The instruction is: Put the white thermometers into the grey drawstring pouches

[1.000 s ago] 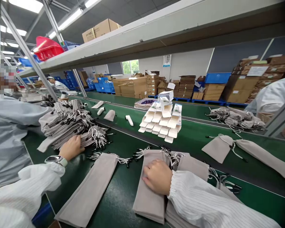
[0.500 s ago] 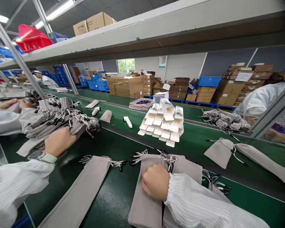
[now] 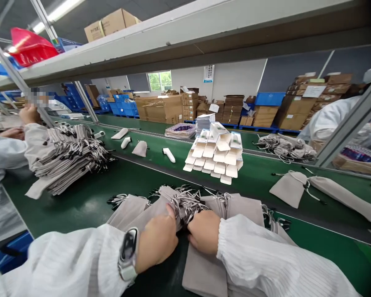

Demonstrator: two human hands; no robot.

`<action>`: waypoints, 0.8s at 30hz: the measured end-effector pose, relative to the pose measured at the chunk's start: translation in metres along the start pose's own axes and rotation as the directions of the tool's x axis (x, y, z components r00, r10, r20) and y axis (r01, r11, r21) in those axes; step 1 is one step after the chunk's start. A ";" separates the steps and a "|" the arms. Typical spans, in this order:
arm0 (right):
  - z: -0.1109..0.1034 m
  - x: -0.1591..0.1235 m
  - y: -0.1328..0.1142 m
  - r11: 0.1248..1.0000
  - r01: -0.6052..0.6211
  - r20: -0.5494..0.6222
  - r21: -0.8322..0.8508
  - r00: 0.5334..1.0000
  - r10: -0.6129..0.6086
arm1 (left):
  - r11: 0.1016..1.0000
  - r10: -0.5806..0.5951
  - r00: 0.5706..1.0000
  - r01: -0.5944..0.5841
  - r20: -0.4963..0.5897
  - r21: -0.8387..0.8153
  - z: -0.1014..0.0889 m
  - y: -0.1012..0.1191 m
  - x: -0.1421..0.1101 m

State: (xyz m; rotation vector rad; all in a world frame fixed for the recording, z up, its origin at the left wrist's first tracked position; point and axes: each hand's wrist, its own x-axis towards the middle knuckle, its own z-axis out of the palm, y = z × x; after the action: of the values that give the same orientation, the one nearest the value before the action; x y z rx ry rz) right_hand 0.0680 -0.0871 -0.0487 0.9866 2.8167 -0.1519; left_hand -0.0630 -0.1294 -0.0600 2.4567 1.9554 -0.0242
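My left hand (image 3: 158, 236), with a watch (image 3: 129, 249) on its wrist, is closed on a bundle of grey drawstring pouches (image 3: 164, 202) whose white cords and black tips bunch at the far end. Right beside it, my right hand (image 3: 204, 231) is curled against the same bunched cords, fingers closed on pouches; its fingertips are partly hidden. Beneath my right hand and forearm lie more grey pouches (image 3: 204, 268), flat on the dark green bench (image 3: 80, 214). Other pouches (image 3: 123, 210) spread out to the left under the bundle.
A tall pile of pouches (image 3: 71, 165) stands at left, beside a co-worker's sleeve (image 3: 6, 152). On the green conveyor (image 3: 253, 177) are stacked open white boxes (image 3: 216, 156), white handheld devices (image 3: 168, 155) and loose pouches (image 3: 289, 189). An overhead shelf (image 3: 173, 47) spans the bench; another person works at right.
My left hand has moved from the pile at left to beside my right hand, bringing a bundle of pouches. My right hand stays near the same place. The view has shifted slightly.
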 end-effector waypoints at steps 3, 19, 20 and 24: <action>-0.011 -0.011 0.018 0.999 0.012 0.070 0.043 0.997 -0.015 | 0.996 0.061 0.984 -0.048 0.167 -0.081 -0.030 -0.011 0.002; 0.008 0.000 0.006 0.915 0.404 -0.408 0.010 0.837 -0.365 | 0.980 -0.166 0.972 0.181 -0.167 0.080 0.063 -0.192 -0.015; 0.015 0.004 0.005 0.916 0.401 -0.362 0.008 0.855 -0.371 | 0.973 -0.190 0.964 0.209 -0.184 0.093 0.062 -0.195 -0.013; 0.018 0.001 0.015 0.906 0.422 -0.296 0.023 0.869 -0.397 | 0.970 -0.098 0.955 0.155 -0.281 0.186 0.033 -0.185 -0.002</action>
State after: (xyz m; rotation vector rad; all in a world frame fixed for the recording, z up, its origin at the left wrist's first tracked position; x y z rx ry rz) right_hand 0.0784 -0.0774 -0.0671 0.4304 3.2807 -0.1948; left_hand -0.2445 -0.0903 -0.0919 2.5724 2.3321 0.1205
